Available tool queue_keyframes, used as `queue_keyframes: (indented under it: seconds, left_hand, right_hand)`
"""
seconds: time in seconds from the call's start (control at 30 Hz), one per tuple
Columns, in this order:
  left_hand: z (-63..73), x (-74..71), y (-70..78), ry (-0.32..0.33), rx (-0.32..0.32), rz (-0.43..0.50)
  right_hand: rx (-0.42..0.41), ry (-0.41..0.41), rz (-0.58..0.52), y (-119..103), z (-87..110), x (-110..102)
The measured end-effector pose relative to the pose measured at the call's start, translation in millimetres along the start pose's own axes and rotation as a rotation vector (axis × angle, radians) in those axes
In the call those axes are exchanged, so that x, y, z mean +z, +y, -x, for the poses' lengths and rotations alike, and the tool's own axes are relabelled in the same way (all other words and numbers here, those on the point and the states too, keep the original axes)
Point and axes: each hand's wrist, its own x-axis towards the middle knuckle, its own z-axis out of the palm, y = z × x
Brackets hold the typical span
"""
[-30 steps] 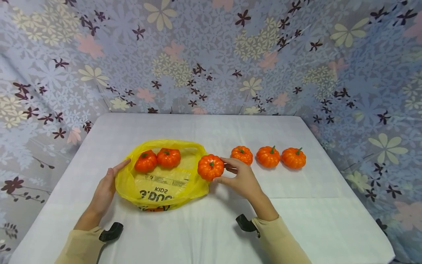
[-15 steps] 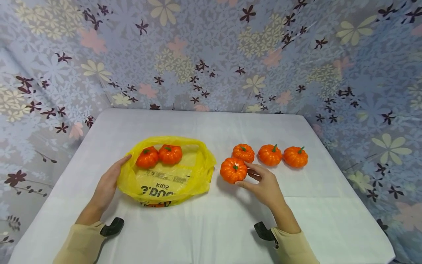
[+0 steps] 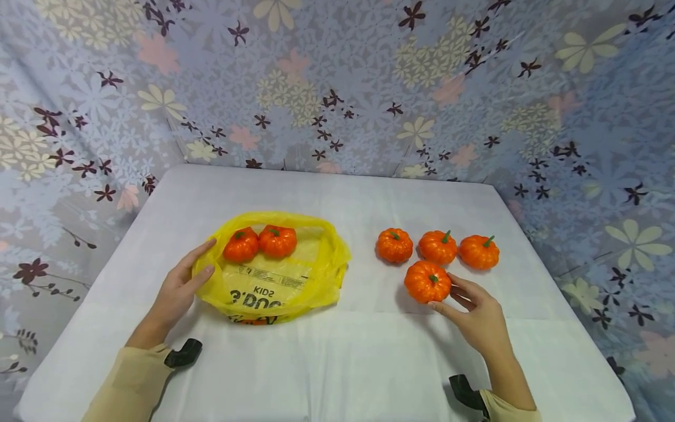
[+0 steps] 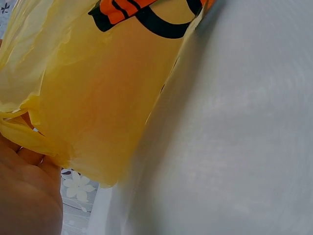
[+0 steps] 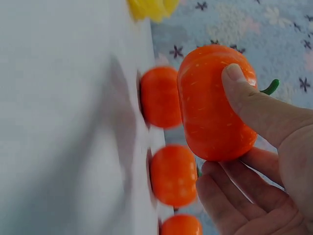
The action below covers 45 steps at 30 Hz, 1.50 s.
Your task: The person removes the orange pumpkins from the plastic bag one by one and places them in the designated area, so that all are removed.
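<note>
My right hand (image 3: 477,319) holds a small orange toy pumpkin (image 3: 427,282) with a green stem, raised above the table. In the right wrist view, the thumb presses one side of this pumpkin (image 5: 215,107) and the fingers support the other. My left hand (image 3: 176,293) grips the left rim of a yellow plastic bag (image 3: 337,281), which lies with its mouth spread wide. Inside the bag sit two orange pumpkins, a left one (image 3: 241,246) and a right one (image 3: 278,241). The left wrist view shows the bag's side (image 4: 98,107) close to the left palm (image 4: 29,200).
Behind the held pumpkin, three more stand in a row: a left pumpkin (image 3: 394,245), a middle pumpkin (image 3: 437,247) and a right pumpkin (image 3: 479,252). A white cloth covers the table (image 3: 316,369). Floral fabric (image 3: 337,88) hangs behind and at both sides.
My right hand has carried the pumpkin rightward from the bag's right rim to in front of the row. The left hand stays at the bag, its thumb now showing over the rim.
</note>
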Motion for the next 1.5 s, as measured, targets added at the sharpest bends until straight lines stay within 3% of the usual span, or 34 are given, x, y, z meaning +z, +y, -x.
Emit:
queue_keyframes:
  seconds: [0.63,0.87,1.1,1.5]
  left_hand:
    - [-0.6,1.7,-0.2,-0.008,0.001,0.008]
    - [-0.7,1.4,1.3,0.01,-0.005,-0.009]
    - [-0.9,1.2,1.5,0.007,-0.021,-0.037]
    - [-0.8,-3.7,-5.8,0.001,0.032,0.015]
  right_hand:
    - [0.192,0.083,0.128,39,16.2,-40]
    - [0.385,0.128,0.158,51,14.8,-52]
    - [0.574,0.157,0.118,63,7.6,-60]
    - [0.626,0.162,0.107,68,1.5,-52]
